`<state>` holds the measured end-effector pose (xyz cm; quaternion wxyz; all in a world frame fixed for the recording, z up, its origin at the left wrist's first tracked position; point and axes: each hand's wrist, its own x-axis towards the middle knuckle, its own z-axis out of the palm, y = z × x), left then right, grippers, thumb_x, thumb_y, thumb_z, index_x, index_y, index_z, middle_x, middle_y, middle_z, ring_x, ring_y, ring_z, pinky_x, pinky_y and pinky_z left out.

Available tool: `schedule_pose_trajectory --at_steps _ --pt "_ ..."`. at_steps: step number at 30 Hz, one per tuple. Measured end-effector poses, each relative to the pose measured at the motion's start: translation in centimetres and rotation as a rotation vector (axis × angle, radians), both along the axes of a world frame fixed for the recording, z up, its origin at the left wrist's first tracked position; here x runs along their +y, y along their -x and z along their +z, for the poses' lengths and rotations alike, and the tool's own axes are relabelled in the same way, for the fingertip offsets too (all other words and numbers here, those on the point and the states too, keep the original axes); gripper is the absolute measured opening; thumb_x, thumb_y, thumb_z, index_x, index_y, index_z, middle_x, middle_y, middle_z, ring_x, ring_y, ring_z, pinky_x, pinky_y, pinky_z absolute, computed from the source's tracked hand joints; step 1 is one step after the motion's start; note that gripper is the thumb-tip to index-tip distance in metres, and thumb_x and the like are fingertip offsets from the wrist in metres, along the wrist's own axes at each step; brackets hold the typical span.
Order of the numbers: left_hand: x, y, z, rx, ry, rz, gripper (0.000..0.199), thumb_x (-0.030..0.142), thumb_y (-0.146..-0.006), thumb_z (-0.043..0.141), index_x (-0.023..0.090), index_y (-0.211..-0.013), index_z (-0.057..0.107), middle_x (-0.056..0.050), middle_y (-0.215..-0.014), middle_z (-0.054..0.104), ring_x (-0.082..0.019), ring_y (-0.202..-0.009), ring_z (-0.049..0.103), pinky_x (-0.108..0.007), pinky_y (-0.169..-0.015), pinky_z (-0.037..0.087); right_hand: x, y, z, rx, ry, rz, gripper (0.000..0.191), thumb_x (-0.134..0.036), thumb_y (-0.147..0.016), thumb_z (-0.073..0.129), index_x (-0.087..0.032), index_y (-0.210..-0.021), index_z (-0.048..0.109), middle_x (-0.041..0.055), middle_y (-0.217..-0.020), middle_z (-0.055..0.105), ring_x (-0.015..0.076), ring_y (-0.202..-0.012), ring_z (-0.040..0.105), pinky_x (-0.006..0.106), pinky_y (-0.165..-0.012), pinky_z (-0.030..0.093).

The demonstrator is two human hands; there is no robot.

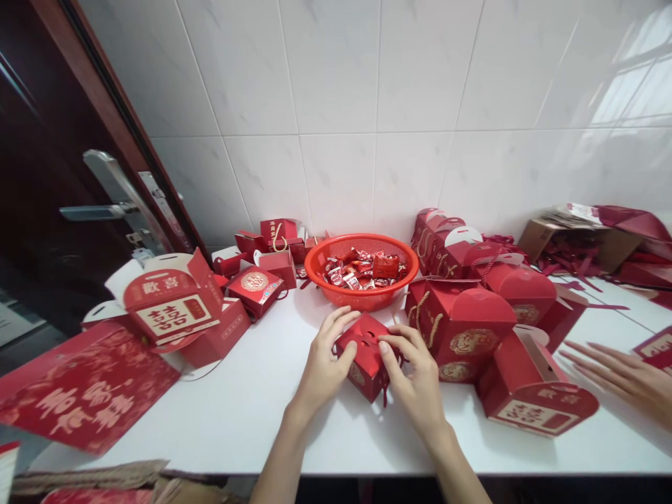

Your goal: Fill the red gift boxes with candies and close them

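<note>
A small red box point(370, 365) with a gold round print on its side and slots in its top rests on the white table, below the basket. My left hand point(326, 357) grips its left side, thumb on the top near the slots. On the right side, my right hand point(413, 364) holds the same box, with thumb and fingers at the top. Dark red ribbon hangs at the box's right and front. Behind it, an orange-red plastic basket point(362, 301) holds wrapped sweets.
Red gift boxes point(459, 329) stand in rows to the right; others point(183, 304) and a red bag point(89, 385) lie left. Another person's hand point(624, 378) is at the far right. A cardboard box point(538, 241) with ribbons sits back right.
</note>
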<state>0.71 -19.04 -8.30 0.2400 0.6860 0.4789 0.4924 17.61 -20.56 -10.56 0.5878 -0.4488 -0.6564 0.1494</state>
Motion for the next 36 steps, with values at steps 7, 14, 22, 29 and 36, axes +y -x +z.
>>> schedule_pose_trajectory --at_steps 7,14,22,29,36 --pt "0.4 -1.1 -0.6 0.161 -0.076 -0.063 0.039 0.012 -0.089 0.043 0.024 -0.105 0.077 -0.007 -0.132 0.069 -0.024 -0.128 0.059 -0.048 -0.112 0.047 -0.6 -0.3 -0.4 -0.059 -0.008 0.008 0.021 -0.031 -0.097 0.059 -0.023 -0.11 0.074 0.011 -0.122 0.069 0.0256 -0.116 0.067 0.04 -0.1 0.056" --pt "2.1 -0.9 -0.6 0.264 -0.118 0.138 0.034 0.019 -0.089 0.046 0.022 -0.104 0.076 -0.01 -0.126 0.071 -0.031 -0.123 0.061 -0.056 -0.109 0.046 -5.4 -0.9 -0.6 -0.029 -0.117 -0.129 0.028 -0.019 -0.095 0.061 -0.025 -0.122 0.065 0.0118 -0.133 0.063 0.0276 -0.123 0.064 0.043 -0.098 0.057" --pt "-1.5 -5.7 2.6 0.07 -0.334 0.133 0.024 0.023 -0.096 0.05 0.025 -0.108 0.071 -0.008 -0.126 0.069 -0.025 -0.121 0.063 -0.044 -0.108 0.048 -8.2 -7.3 -0.2 0.127 -0.363 -0.756 0.075 -0.026 -0.078 0.084 -0.018 -0.145 0.05 0.0185 -0.15 0.047 0.0415 -0.143 0.042 0.066 -0.117 0.03" --pt "-2.9 -10.9 1.0 -0.069 0.038 -0.152 0.077 0.028 -0.087 0.065 0.026 -0.156 0.03 -0.011 -0.165 0.032 -0.03 -0.153 0.028 -0.051 -0.124 0.028 -7.2 -11.4 -2.1 0.107 0.1 -0.83 0.116 -0.065 -0.069 0.08 -0.013 -0.159 0.028 0.0241 -0.157 0.037 0.0481 -0.141 0.04 0.07 -0.112 0.034" --pt "0.5 -11.5 -0.7 -0.246 0.32 -0.243 0.116 0.023 -0.07 0.079 0.02 -0.162 0.008 -0.018 -0.166 0.027 -0.033 -0.154 0.025 -0.051 -0.125 0.022 -7.7 -14.6 -1.9 0.181 0.128 -0.963 0.123 -0.062 -0.059 0.082 -0.011 -0.158 0.03 0.0253 -0.149 0.044 0.0476 -0.116 0.06 0.067 -0.094 0.05"
